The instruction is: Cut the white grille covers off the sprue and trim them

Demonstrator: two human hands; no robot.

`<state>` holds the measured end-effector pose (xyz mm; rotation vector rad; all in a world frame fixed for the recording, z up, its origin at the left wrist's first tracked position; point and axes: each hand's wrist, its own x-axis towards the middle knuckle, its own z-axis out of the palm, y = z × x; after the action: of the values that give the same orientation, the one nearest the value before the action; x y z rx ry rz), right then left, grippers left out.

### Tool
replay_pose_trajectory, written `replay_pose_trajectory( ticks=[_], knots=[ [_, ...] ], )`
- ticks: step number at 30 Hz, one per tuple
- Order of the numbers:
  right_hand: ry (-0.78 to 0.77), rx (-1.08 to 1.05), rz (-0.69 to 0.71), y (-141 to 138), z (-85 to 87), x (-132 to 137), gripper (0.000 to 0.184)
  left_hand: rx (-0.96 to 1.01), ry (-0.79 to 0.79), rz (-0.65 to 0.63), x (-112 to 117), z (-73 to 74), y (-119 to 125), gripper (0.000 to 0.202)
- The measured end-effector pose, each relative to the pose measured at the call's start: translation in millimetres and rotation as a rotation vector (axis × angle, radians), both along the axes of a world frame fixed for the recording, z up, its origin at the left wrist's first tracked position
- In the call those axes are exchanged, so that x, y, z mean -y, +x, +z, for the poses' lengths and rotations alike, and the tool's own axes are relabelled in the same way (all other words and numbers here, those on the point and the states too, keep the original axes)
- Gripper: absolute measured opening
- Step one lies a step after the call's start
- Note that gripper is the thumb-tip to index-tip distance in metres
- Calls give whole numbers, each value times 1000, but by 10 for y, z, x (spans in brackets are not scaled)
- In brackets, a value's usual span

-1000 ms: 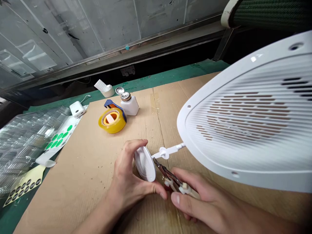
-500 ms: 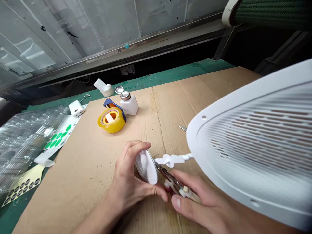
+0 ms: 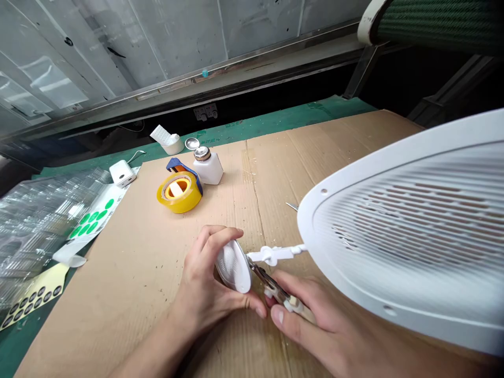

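Grey sheeting (image 3: 177, 37) spans the top of the head view, above a green table (image 3: 271, 116) overlaid by a cardboard sheet (image 3: 137, 273). Just inside the cardboard's far edge stand a white bottle (image 3: 208, 169) and a yellow tape roll (image 3: 189, 199) (a blue piece sits against it). Past the left edge lie clear plastic trays (image 3: 43, 220) and a sheet of green stickers (image 3: 92, 218); a small white box (image 3: 122, 172) sits at the far left corner.

Above the near part of the cardboard, the left hand (image 3: 202, 281) is curled round a small white cover (image 3: 235, 268), tilted on its side, fingers over the top and thumb below. The right hand (image 3: 315, 315) is closed round the handles of some cutters (image 3: 273, 286), whose tips meet the end of a white strip (image 3: 279, 254) beside that cover. At its other end the strip meets a big white panel (image 3: 409, 241), above the cardboard's right side.

Compared with a second ago, the panel has swung lower and farther right, baring a metal point (image 3: 292, 206) on the cardboard. Cover and panel still look joined, so the strip seems uncut; whether the blades bite into it cannot be told.
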<state>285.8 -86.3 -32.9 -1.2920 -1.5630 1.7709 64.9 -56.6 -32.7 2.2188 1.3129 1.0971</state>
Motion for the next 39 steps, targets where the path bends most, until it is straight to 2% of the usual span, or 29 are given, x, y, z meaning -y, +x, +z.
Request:
replay_pose_trajectory(
  ticks=[3,5,7,10,12,15,18,20,22,26,30,32,34,36,39],
  knots=[
    [88,156,105,-77,58,-37,52,-17,-17,12,-15,-10,-8,82],
    [25,79,151,-154,77,-40,51,-33,-38,19,-3,19,-49,83],
    [-32,-67,140,-258,87,-16,51,-83,-83,33,55,88,-140,84],
    [-100,-249,125,-471,96,75,58,-210,-168,87,261,215,-373,86],
    [-203,-295,155,-655,90,161,64,-276,-212,146,452,264,-563,87],
    [-403,-311,215,-968,47,296,68,-323,-260,250,727,265,-835,87],
    [-459,-309,251,-1210,2,388,69,-343,-251,346,916,239,-1079,86],
    [-454,-309,274,-1249,11,397,67,-347,-227,389,980,237,-1245,84],
    [-444,-308,290,-1165,64,350,62,-366,-221,429,990,243,-1413,80],
    [-371,-323,264,-759,244,99,53,-468,-255,464,833,230,-1681,74],
    [-126,-390,51,-333,317,-240,56,-543,-256,369,526,246,-1714,75],
    [-48,-411,-26,-176,274,-377,57,-575,-247,306,371,305,-1632,76],
    [-35,-433,-80,-65,202,-466,52,-622,-178,244,219,382,-1496,70],
    [-32,-465,-126,8,131,-510,45,-704,-22,152,57,449,-1310,57],
    [-6,-528,-153,74,59,-534,43,-828,182,-85,-220,497,-935,45]
  ],
)
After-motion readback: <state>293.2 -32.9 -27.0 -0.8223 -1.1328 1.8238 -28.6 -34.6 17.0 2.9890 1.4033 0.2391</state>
